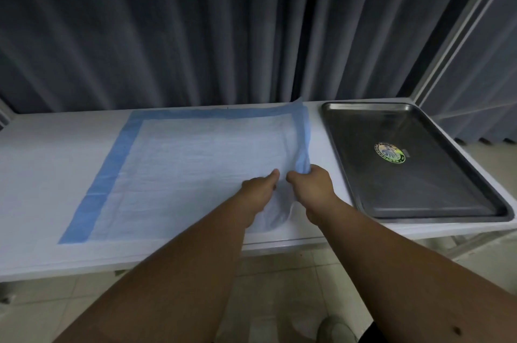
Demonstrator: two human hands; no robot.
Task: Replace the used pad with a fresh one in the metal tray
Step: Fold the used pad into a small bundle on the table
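Blue-bordered absorbent pad is lying at frame centre on white table; left hand and right hand are both pinching its bunched right edge. Steel tray is sitting bare, right. Risk: thin sheet tearing or folding on itself during lift.

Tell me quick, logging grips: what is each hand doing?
Left hand: pinching the pad.
Right hand: gripping the pad's lifted blue edge.

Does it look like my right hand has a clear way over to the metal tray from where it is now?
Probably yes. The right hand grips the blue edge of the pad, and the metal tray lies just to its right on the same table, with only bare tabletop between. It would have to let go of the pad or bring it along.
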